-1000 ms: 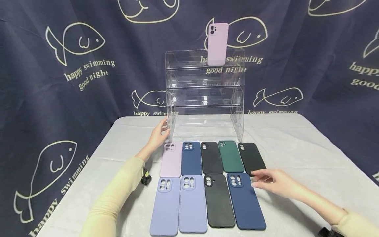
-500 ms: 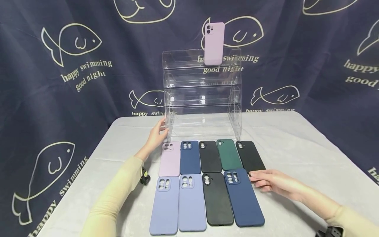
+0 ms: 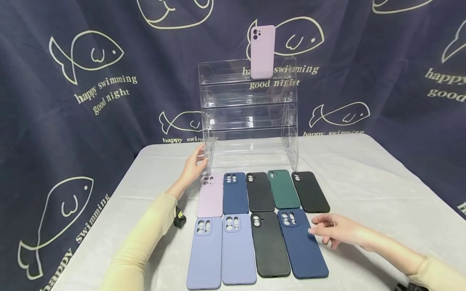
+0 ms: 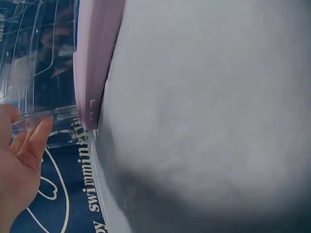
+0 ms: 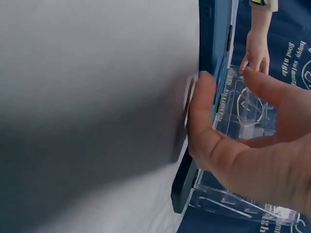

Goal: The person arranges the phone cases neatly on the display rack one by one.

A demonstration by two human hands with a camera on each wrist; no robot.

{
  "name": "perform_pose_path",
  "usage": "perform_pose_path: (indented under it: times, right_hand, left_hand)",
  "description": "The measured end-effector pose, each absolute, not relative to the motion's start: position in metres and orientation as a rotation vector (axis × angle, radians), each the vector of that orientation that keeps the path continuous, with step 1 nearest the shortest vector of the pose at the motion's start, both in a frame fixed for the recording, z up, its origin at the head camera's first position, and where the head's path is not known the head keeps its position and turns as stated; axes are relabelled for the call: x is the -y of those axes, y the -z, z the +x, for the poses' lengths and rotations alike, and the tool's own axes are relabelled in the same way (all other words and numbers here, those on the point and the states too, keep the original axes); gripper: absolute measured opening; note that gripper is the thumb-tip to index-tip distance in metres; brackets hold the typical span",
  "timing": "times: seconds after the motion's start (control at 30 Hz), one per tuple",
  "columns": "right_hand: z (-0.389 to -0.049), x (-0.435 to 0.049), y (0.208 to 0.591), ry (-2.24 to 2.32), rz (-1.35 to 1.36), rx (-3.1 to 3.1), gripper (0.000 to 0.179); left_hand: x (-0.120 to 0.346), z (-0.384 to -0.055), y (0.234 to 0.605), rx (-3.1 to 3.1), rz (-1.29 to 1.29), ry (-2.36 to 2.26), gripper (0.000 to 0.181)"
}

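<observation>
My left hand (image 3: 191,166) holds the lower left side of a clear tiered display rack (image 3: 251,129); the left wrist view has its thumb and fingers about the clear edge (image 4: 63,112). My right hand (image 3: 338,230), fingers parted and nothing between them, is at the right edge of a dark blue phone case (image 3: 306,254). This case ends the near row, beside a black case (image 3: 271,250) and two periwinkle ones (image 3: 238,254). Behind lies a second row: pale purple (image 3: 210,200), dark blue (image 3: 236,198), black (image 3: 260,196), green (image 3: 285,192) and black (image 3: 311,194) cases.
A light purple phone case (image 3: 263,56) stands upright on the rack's top tier, right of centre. The white-covered table (image 3: 382,194) is backed by a navy curtain (image 3: 145,48) with fish drawings.
The right hand's fingers have come away from the corner between the dark blue and black cases and spread. The near dark blue case has shifted slightly toward the back row. The left hand stays put.
</observation>
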State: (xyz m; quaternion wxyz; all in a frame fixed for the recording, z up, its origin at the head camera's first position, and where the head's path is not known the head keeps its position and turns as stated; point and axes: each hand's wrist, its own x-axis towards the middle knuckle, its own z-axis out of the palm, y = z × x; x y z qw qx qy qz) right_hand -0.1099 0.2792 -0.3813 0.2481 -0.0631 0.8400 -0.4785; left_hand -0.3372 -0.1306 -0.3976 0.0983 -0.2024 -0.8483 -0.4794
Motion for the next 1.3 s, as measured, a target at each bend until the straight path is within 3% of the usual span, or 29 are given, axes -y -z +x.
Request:
perform_pose_path:
  times: [0.47, 0.7, 0.83, 1.3]
  right_hand:
    - [-0.121, -0.273, 0.387, 1.574, -0.133, -2.058, 0.059]
    - [-0.122, -0.274, 0.386, 1.522, -0.196, -2.108, 0.036]
    - [-0.120, -0.278, 0.382, 1.515, -0.231, -2.145, 0.033]
    - [-0.142, -0.291, 0.326, 1.465, -0.348, -2.525, 0.036]
  left_hand:
    - [0.131, -0.342, 0.396, 2.527, -0.581, 1.417, 0.061]
    - [0.132, -0.341, 0.397, 2.508, -0.586, 1.411, 0.060]
    - [0.132, -0.341, 0.396, 2.529, -0.607, 1.363, 0.060]
    - [0.136, -0.351, 0.376, 2.475, -0.635, 1.397, 0.061]
